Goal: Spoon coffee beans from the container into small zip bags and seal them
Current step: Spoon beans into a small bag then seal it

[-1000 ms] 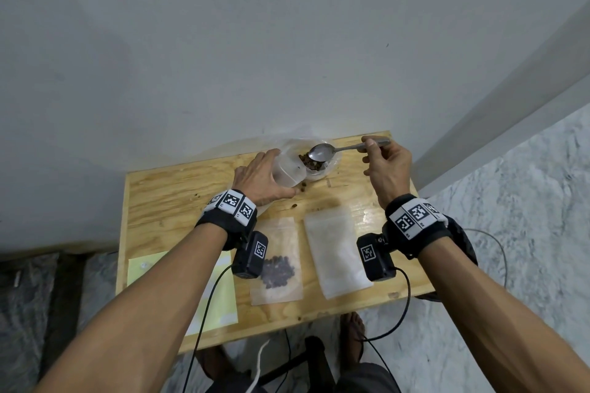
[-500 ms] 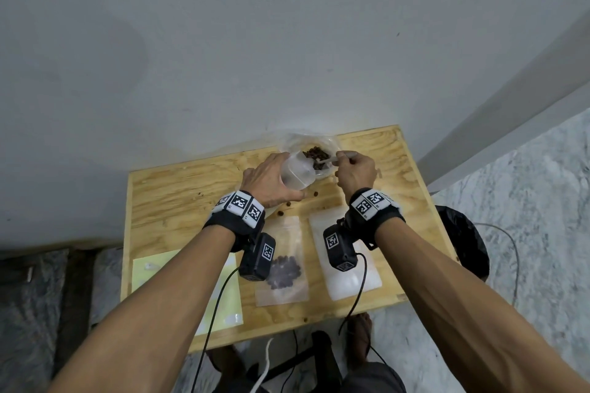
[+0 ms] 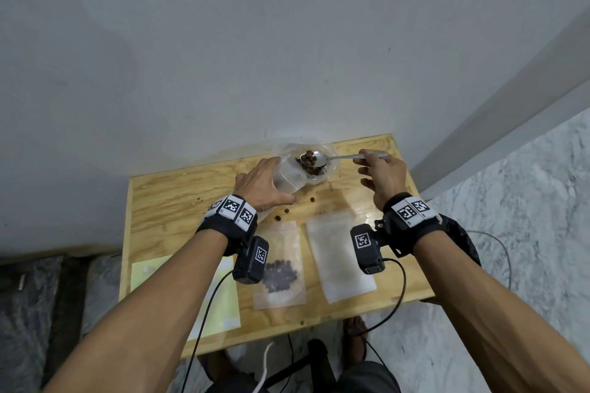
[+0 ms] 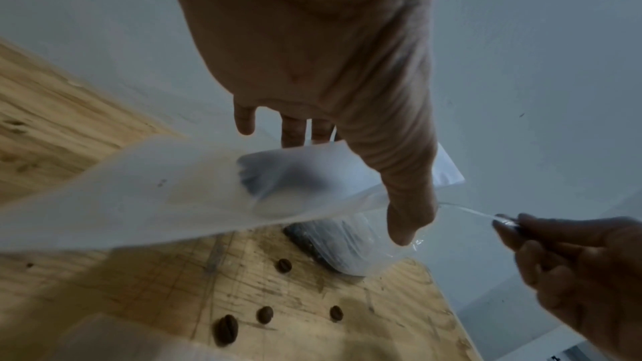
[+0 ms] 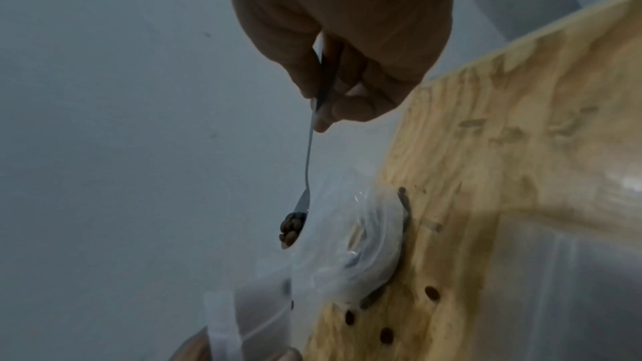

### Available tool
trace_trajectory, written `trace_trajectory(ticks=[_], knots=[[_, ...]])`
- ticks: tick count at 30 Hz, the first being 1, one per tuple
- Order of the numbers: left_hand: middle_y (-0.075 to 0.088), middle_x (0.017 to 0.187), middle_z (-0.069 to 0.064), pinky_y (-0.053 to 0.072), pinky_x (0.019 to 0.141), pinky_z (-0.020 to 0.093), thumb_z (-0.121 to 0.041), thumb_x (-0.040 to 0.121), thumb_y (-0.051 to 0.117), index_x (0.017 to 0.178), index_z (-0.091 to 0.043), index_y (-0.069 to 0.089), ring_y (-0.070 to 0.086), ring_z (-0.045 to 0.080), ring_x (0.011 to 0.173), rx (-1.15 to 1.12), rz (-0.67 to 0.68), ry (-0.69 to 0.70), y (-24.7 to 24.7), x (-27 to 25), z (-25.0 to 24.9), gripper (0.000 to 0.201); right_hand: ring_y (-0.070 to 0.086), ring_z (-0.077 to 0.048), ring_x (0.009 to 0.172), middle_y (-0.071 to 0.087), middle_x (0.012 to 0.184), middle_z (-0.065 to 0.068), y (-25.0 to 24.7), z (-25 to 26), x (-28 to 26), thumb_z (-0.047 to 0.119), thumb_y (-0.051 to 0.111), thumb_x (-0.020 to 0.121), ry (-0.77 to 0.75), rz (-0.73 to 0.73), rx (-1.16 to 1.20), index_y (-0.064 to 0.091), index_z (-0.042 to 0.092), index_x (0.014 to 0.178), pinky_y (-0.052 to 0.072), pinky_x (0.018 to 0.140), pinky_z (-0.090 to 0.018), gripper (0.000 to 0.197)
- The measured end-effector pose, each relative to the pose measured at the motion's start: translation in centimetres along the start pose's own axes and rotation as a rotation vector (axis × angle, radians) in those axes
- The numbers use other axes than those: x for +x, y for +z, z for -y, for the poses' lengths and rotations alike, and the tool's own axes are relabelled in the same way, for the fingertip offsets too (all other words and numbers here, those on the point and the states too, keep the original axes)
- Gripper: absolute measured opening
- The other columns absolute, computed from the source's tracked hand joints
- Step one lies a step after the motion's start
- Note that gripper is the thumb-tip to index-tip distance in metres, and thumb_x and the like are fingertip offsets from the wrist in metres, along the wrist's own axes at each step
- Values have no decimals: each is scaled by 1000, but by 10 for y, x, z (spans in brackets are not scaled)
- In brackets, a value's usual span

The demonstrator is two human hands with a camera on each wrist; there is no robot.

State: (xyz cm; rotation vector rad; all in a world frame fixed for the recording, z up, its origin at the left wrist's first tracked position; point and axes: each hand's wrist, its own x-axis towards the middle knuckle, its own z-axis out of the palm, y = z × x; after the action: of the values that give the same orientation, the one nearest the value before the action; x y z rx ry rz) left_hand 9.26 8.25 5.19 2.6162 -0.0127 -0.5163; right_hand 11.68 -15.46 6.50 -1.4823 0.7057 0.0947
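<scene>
text: none readable | wristbands [image 3: 234, 208]: black-and-white square code markers only, no letters

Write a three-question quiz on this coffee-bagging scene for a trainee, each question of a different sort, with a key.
1. True or false: the spoon carries beans.
2. What does the left hand hold? A) a small zip bag B) the spoon C) nothing
3. Fill in: loose beans lie on the ____ table.

Key:
1. True; the right hand holds it above the container.
2. A
3. wooden
</scene>
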Motion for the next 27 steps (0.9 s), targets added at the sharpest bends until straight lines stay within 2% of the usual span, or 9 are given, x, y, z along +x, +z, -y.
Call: trace_trajectory(ticks=[6, 10, 15, 20, 24, 27], knots=[[35, 153, 1, 28, 109, 48, -58, 72, 75, 151, -21, 25, 39, 23, 137, -3, -22, 13, -6, 2, -6, 101, 57, -12, 65, 72, 83, -5, -9, 24, -18, 21, 63, 91, -133, 75, -39, 70, 3, 101, 44, 50, -22, 21], [33, 154, 0, 27, 111, 47, -61, 71, 74, 152, -22, 24, 36, 23, 139, -16, -28, 9, -8, 4, -8, 103, 57, -9, 61, 72, 81, -3, -6, 28, -26, 20, 61, 92, -283, 97, -118, 69, 2, 101, 43, 47, -23, 22], [33, 155, 0, 27, 110, 48, -61, 71, 75, 151, -21, 25, 36, 23, 139, -27, -45, 3, -9, 3, -4, 103, 58, -9, 59, 71, 81, -5, -6, 24, -26, 19, 60, 93, -392, 37, -125, 69, 16, 86, 45, 45, -21, 12], [30, 156, 1, 26, 111, 48, -59, 72, 75, 152, -21, 23, 35, 23, 140, -47, -52, -12, -6, -1, 2, 103, 58, -8, 57, 71, 81, -2, -4, 7, -14, 21, 60, 93, -327, -35, -79, 70, 10, 94, 43, 42, -20, 16], [31, 155, 1, 27, 111, 49, -59, 72, 75, 152, -21, 24, 36, 24, 139, -70, -64, -14, -3, -6, 5, 102, 60, -12, 60, 72, 80, 0, 6, -12, -7, 21, 60, 93, -238, -64, -132, 70, 17, 85, 46, 45, -22, 13], [32, 155, 1, 27, 111, 48, -59, 72, 75, 151, -20, 24, 37, 24, 138, -77, -68, -16, -2, -9, 5, 103, 61, -15, 61, 73, 82, -3, 18, -27, -2, 21, 60, 92, -147, -47, -185, 72, 11, 87, 48, 46, -25, 16]])
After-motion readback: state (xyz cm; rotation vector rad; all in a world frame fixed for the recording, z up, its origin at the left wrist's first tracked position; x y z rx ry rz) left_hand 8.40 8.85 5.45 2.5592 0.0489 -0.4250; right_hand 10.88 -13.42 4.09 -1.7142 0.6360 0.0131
